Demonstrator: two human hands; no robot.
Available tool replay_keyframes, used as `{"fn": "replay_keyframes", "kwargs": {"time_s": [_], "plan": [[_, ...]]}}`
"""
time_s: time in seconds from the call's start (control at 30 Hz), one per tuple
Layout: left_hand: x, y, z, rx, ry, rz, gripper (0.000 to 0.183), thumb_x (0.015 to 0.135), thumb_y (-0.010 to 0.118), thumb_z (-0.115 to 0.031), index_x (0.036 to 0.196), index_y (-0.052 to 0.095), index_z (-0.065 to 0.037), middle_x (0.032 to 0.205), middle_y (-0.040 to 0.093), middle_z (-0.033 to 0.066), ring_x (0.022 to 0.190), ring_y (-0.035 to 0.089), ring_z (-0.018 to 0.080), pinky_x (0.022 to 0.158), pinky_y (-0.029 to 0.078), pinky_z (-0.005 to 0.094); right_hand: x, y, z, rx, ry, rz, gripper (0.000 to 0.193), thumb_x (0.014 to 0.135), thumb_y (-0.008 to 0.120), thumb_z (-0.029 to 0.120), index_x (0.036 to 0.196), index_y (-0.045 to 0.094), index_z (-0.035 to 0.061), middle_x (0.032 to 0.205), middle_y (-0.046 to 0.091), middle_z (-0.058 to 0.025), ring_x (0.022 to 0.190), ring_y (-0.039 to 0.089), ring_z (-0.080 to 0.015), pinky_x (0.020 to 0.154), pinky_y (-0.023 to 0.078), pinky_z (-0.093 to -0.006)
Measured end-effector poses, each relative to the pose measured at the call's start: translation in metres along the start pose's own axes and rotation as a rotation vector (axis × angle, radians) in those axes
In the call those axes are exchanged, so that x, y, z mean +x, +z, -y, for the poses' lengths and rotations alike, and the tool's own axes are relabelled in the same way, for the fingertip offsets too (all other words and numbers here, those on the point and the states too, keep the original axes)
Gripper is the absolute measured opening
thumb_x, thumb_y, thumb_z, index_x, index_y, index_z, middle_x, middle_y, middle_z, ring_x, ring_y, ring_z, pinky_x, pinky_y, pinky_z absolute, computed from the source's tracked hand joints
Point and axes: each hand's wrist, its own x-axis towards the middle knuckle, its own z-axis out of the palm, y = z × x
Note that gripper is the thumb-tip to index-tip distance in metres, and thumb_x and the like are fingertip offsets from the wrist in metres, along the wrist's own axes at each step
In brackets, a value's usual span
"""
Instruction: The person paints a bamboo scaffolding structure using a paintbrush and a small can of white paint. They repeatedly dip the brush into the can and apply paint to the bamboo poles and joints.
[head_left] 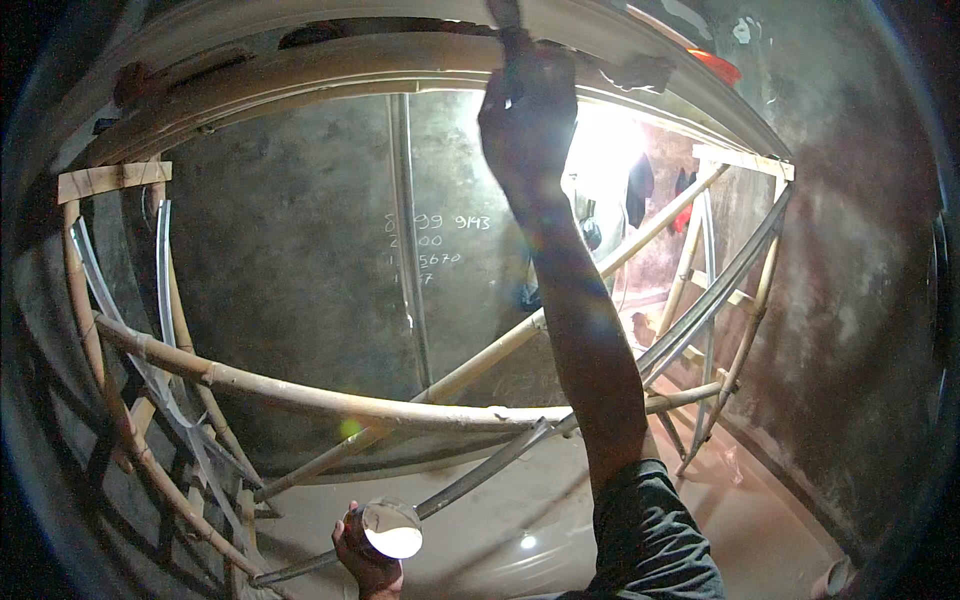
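Low in the view, my left hand (367, 560) is wrapped around a small round cup (392, 529) with something white, like paint, in it. My right arm reaches up through the middle, and my right hand (530, 120) is closed in dark silhouette against the bright light. A dark, brush-like tool (510, 22) sticks up from its fingers; backlight hides its details. The tool's upper end is over the pale plank platform (400, 55) that spans the top of the view.
Bamboo scaffolding surrounds me, with a curved rail (330, 398) and a diagonal pole (470, 370). Metal channels (715, 285) lean at the right. Behind stands a dark plastered wall (280, 250) with chalk writing. A bright lamp (610, 145) shines beyond my right arm.
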Motion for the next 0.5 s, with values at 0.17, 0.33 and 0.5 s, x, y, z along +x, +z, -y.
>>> {"fn": "replay_keyframes", "kwargs": {"time_s": [0.17,0.33,0.5], "plan": [[0.006,-0.039,-0.025,0.054,0.149,0.129,0.050,0.099,0.039,-0.046,0.129,0.058,-0.010,0.129,0.059,0.0088,0.120,0.056,0.0297,0.105,0.042,0.0509,-0.038,-0.043,0.094,0.483,0.043,0.464,0.033,0.088,0.059,0.005,0.120,0.065,0.0077,0.089,0.063,-0.0197,0.084,0.065,-0.0366,0.074,0.053,-0.0431],[-0.008,-0.035,-0.063,0.145,0.280,0.096,0.044,0.099,0.040,-0.033,0.131,0.057,-0.009,0.135,0.057,0.0078,0.122,0.054,0.0247,0.106,0.041,0.0446,-0.111,-0.125,0.145,0.994,0.129,1.517,0.033,0.085,0.062,0.005,0.117,0.068,0.0105,0.084,0.063,-0.0165,0.078,0.065,-0.0365,0.070,0.053,-0.0420],[-0.026,0.011,-0.089,0.181,0.384,0.154,0.038,0.096,0.046,-0.015,0.130,0.058,-0.005,0.135,0.058,0.0079,0.120,0.055,0.0199,0.105,0.043,0.0373,-0.178,-0.201,0.169,0.908,0.018,1.511,0.037,0.081,0.066,0.005,0.117,0.067,0.0095,0.091,0.061,-0.0106,0.078,0.064,-0.0277,0.069,0.055,-0.0412]]}}
